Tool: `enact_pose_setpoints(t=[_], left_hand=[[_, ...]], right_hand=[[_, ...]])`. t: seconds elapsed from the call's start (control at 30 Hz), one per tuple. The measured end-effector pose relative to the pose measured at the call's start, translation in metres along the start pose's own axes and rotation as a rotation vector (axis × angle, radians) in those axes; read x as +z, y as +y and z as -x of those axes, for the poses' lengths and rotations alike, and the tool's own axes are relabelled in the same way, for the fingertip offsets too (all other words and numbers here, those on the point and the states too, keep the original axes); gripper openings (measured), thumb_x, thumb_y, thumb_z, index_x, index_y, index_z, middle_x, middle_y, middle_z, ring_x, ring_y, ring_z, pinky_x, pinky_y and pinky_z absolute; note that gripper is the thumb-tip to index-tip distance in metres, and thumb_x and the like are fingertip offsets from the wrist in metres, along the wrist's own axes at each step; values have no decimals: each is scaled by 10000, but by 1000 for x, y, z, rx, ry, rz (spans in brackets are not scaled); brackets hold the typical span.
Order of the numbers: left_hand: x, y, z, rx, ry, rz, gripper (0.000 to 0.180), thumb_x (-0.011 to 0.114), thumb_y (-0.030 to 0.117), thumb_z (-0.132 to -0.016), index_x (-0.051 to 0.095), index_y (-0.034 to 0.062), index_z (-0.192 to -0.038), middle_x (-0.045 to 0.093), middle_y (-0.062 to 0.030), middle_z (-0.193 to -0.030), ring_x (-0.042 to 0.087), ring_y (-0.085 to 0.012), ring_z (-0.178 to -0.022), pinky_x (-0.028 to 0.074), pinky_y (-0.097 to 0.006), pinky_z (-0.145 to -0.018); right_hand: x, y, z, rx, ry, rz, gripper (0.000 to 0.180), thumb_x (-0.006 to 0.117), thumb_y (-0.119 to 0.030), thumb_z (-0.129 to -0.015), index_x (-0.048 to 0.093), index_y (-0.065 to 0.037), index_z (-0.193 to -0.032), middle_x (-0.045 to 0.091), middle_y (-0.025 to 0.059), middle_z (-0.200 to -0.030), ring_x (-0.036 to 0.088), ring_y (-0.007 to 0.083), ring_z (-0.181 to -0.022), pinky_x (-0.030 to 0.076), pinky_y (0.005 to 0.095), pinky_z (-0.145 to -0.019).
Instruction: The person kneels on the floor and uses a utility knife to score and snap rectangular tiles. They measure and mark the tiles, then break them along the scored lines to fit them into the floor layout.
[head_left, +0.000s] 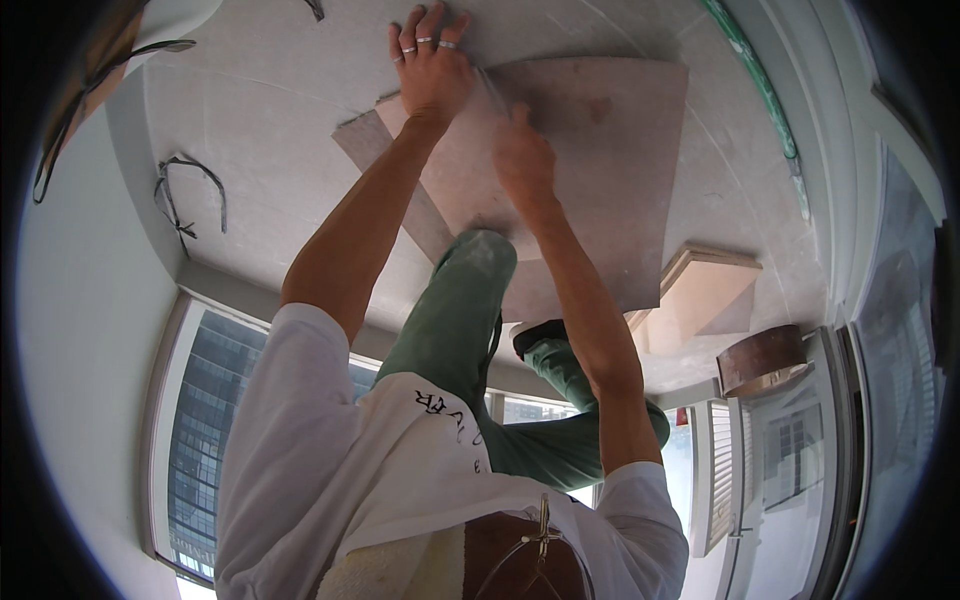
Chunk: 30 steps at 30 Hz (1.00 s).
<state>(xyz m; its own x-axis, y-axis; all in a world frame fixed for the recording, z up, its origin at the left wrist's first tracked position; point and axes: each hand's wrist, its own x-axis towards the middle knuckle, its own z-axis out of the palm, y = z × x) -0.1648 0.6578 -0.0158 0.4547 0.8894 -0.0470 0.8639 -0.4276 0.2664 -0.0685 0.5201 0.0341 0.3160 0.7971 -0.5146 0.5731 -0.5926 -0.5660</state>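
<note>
A large thin brownish board (610, 170) lies on the grey floor, over another board whose corner (365, 140) sticks out at the left. My left hand (435, 75), with rings on several fingers, presses on the board's far left edge, fingers spread. Close to its right, my right hand (525, 155) is closed low over the board, slightly blurred; what it grips is too unclear to name. A narrow pale line or strip (492, 92) runs between the two hands. My green-trousered knee (485, 250) rests on the board's near part.
Several cut wooden boards (700, 285) lie stacked at the right, with a curved brown piece (762, 360) beyond them by the door. A green tube (755, 85) runs along the right wall. Black straps (190, 190) lie on the floor at the left, near the white wall (85, 300).
</note>
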Motion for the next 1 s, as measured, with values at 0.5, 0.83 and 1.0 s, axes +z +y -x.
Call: enact_pose_setpoints(t=[0.5, 0.83, 1.0], left_hand=[[5, -2, 2, 35, 17, -34, 525, 546, 36, -830, 595, 115, -1346, 422, -145, -1524, 304, -369, -1456, 191, -559, -1225], [5, -1, 2, 4, 26, 6, 515, 512, 31, -851, 584, 117, -1354, 426, -157, -1523, 316, -384, -1446, 184, -550, -1228], [10, -4, 12, -12, -8, 8, 518, 517, 57, -869, 556, 165, -1375, 414, -109, -1518, 296, -350, -1458, 169, -552, -1233]], right_hand=[[26, 55, 52, -48, 42, 55, 250, 538, -283, -1020, 532, -34, -995, 672, 200, -748, 678, 400, -671, 540, 480, -573], [12, 74, 138, 264, -198, -4, 289, 491, -287, -1032, 547, -11, -1100, 680, 267, -811, 671, 477, -764, 533, 565, -715], [4, 119, 200, 262, -286, 78, 242, 517, -295, -1026, 538, -63, -1090, 683, 260, -830, 671, 483, -798, 519, 560, -708]])
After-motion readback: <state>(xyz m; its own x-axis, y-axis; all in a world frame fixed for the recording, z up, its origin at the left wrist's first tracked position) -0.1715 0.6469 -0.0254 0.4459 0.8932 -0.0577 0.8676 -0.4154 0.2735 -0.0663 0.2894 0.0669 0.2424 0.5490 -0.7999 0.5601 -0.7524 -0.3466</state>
